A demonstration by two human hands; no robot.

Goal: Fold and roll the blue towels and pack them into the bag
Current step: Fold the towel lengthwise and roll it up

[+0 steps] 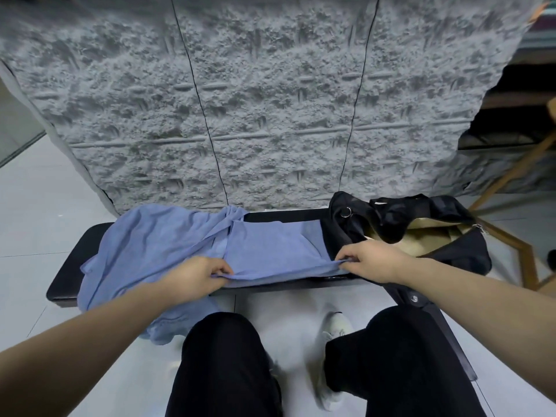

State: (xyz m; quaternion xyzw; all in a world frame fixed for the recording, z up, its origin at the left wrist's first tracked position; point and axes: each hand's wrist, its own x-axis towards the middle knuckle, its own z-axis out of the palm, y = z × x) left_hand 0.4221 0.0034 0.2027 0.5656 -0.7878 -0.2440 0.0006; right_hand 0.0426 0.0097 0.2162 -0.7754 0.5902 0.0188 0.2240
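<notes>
Both knees point(228, 356) sit nearest; beyond them my left hand point(197, 273) and right hand point(368, 260) each pinch the blue towel's point(270, 251) near edge. Beside it the black bag point(445, 245) gapes open (tan lining, contents unclear).

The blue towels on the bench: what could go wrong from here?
1. The loose towel hangs over the bench edge toward the floor; it may slide off.
2. Both hands, left and right, pinch only the near edge of the flat towel, so the fold may go crooked.
</notes>
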